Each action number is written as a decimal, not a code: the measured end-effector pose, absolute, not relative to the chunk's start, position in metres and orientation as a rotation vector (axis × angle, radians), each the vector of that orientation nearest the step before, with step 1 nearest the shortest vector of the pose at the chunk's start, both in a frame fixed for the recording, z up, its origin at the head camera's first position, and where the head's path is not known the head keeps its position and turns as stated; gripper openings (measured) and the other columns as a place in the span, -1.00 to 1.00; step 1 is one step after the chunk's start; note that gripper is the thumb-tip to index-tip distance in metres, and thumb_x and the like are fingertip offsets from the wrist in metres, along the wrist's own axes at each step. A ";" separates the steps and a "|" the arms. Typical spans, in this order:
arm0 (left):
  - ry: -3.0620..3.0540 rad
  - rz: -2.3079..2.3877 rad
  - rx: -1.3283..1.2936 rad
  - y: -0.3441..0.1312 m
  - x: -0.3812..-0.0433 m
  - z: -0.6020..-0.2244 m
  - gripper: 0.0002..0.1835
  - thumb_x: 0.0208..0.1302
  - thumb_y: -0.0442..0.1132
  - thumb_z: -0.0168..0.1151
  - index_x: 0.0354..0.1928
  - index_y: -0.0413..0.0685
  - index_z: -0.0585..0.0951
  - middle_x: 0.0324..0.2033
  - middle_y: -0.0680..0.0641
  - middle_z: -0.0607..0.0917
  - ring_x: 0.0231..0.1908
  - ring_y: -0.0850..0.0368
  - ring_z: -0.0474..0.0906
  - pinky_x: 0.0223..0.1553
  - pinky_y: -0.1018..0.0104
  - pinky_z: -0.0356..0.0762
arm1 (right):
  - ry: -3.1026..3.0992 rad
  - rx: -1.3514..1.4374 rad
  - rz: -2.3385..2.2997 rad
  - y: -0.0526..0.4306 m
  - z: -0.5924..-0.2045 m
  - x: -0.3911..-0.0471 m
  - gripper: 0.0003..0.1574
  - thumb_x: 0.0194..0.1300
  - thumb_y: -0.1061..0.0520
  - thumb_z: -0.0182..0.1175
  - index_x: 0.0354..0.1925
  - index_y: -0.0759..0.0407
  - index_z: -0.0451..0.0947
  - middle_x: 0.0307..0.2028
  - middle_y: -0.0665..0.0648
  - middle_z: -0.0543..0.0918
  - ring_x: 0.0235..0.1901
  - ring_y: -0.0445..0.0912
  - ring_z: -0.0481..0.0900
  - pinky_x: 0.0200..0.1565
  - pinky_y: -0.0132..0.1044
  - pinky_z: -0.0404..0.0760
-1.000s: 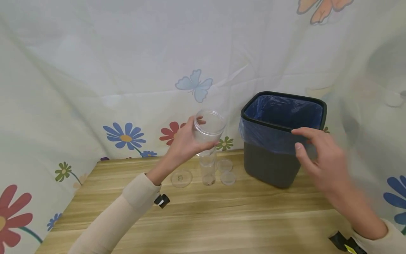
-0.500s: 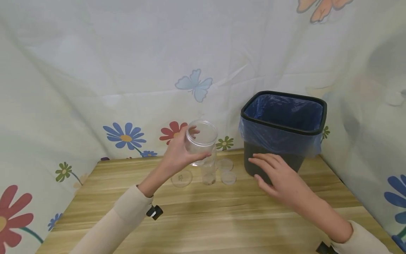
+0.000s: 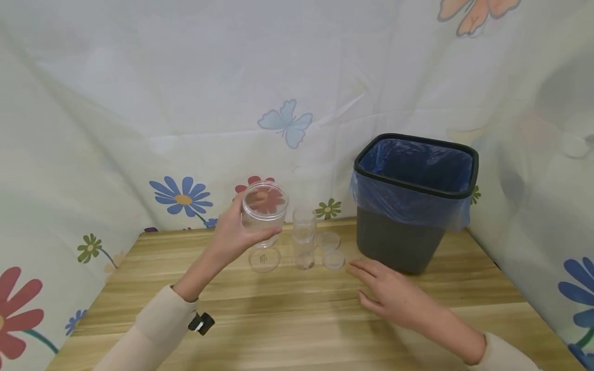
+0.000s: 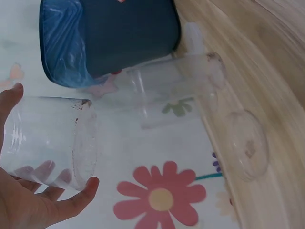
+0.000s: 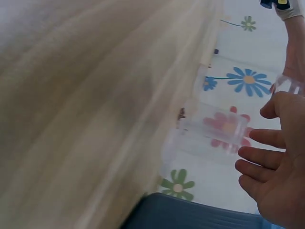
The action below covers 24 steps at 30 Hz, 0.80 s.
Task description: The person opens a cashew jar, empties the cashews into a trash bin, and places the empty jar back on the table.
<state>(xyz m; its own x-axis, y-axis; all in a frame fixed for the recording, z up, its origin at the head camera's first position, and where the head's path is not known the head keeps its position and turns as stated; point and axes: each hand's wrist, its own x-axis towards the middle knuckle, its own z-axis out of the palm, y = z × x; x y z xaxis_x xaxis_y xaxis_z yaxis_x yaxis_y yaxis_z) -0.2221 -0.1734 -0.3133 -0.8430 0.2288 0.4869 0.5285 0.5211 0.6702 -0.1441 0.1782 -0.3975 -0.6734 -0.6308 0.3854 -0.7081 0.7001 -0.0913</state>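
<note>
My left hand (image 3: 227,237) grips a wide clear plastic jar (image 3: 263,222), its round mouth uncovered, raised above the table. Dark specks cling near the base of this jar (image 4: 52,138) in the left wrist view. Beneath it on the table lies a large clear lid (image 3: 265,259) with small print. Just right of that, clear narrower containers (image 3: 304,252) stand, with dark bits at the bottom; whether they are stacked or one behind another I cannot tell. Two small clear lids (image 3: 333,259) lie beside them. My right hand (image 3: 392,296), holding nothing, hovers with extended fingers near those lids.
A dark grey bin (image 3: 394,237) with a blue liner bag (image 3: 403,206) folded over its rim stands at the back right of the wooden table (image 3: 287,319). Behind and at both sides hangs a white cloth (image 3: 185,103) printed with flowers and butterflies.
My left hand has carried the wide jar leftward and lower, off from in front of the narrower containers. The right hand has come down and left from beside the bin toward the small lids.
</note>
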 end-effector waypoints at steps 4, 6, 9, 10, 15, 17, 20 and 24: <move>-2.438 -1.249 -0.581 -0.191 -0.222 -0.323 0.06 -0.08 0.07 0.68 0.44 0.01 0.29 0.19 -0.12 0.61 0.17 -0.14 0.55 0.07 -0.16 0.55 | -2.589 1.065 0.281 0.179 -0.410 -0.145 -0.35 0.32 0.06 0.35 0.30 0.27 0.51 0.24 0.22 0.57 0.21 0.06 0.58 0.10 -0.06 0.63; -2.447 -1.265 -0.564 -0.199 -0.222 -0.330 0.07 -0.06 0.06 0.67 0.46 0.02 0.27 0.20 -0.13 0.59 0.18 -0.15 0.54 0.08 -0.18 0.55 | -2.602 1.060 0.263 0.180 -0.415 -0.145 -0.36 0.31 0.06 0.35 0.28 0.29 0.52 0.23 0.25 0.58 0.20 0.09 0.59 0.09 -0.06 0.64; -2.475 -1.286 -0.524 -0.210 -0.223 -0.339 0.07 -0.03 0.05 0.66 0.48 0.01 0.24 0.25 -0.14 0.55 0.21 -0.19 0.51 0.11 -0.21 0.54 | -2.637 1.042 0.260 0.181 -0.421 -0.144 -0.36 0.32 0.05 0.34 0.28 0.31 0.52 0.23 0.26 0.58 0.21 0.12 0.58 0.10 -0.05 0.63; -2.491 -1.284 -0.506 -0.214 -0.223 -0.343 0.09 -0.03 0.05 0.66 0.49 0.00 0.22 0.27 -0.15 0.54 0.22 -0.20 0.51 0.12 -0.22 0.53 | -2.651 1.034 0.262 0.181 -0.423 -0.144 -0.36 0.33 0.04 0.34 0.29 0.30 0.52 0.24 0.26 0.58 0.22 0.11 0.58 0.10 -0.06 0.63; -2.557 -1.303 -0.416 -0.232 -0.228 -0.361 0.15 0.00 0.06 0.64 0.51 -0.09 0.14 0.36 -0.23 0.45 0.30 -0.28 0.42 0.22 -0.25 0.44 | -2.665 1.021 0.282 0.182 -0.426 -0.147 -0.35 0.33 0.03 0.34 0.29 0.30 0.51 0.25 0.26 0.57 0.22 0.10 0.58 0.10 -0.06 0.63; -2.574 -1.304 -0.375 -0.240 -0.230 -0.369 0.15 0.00 0.07 0.64 0.50 -0.11 0.13 0.36 -0.26 0.43 0.32 -0.30 0.39 0.24 -0.27 0.41 | -2.667 1.020 0.287 0.182 -0.427 -0.148 -0.35 0.33 0.03 0.34 0.29 0.29 0.51 0.25 0.26 0.57 0.20 0.10 0.59 0.09 -0.07 0.64; -2.589 -1.305 -0.334 -0.251 -0.233 -0.380 0.13 0.01 0.07 0.63 0.48 -0.16 0.13 0.36 -0.29 0.42 0.32 -0.30 0.37 0.25 -0.29 0.39 | -2.682 1.016 0.300 0.182 -0.427 -0.150 -0.35 0.33 0.03 0.34 0.30 0.28 0.51 0.27 0.26 0.56 0.19 0.09 0.60 0.06 -0.07 0.66; -2.604 -1.283 -0.330 -0.261 -0.237 -0.395 0.11 0.00 0.08 0.64 0.46 -0.18 0.18 0.33 -0.30 0.43 0.30 -0.29 0.40 0.22 -0.30 0.41 | -2.698 1.010 0.318 0.183 -0.427 -0.153 -0.34 0.34 0.02 0.33 0.31 0.26 0.50 0.28 0.24 0.55 0.20 0.09 0.60 0.08 -0.06 0.64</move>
<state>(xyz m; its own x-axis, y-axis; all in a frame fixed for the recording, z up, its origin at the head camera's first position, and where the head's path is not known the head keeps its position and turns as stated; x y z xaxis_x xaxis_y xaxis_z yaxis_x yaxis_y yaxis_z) -0.2371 -0.2608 -0.3946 -0.9507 0.1029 0.2926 0.2947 0.5940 0.7485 -0.1528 0.1830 -0.4269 -0.7313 -0.6127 0.2997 -0.6656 0.7370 -0.1175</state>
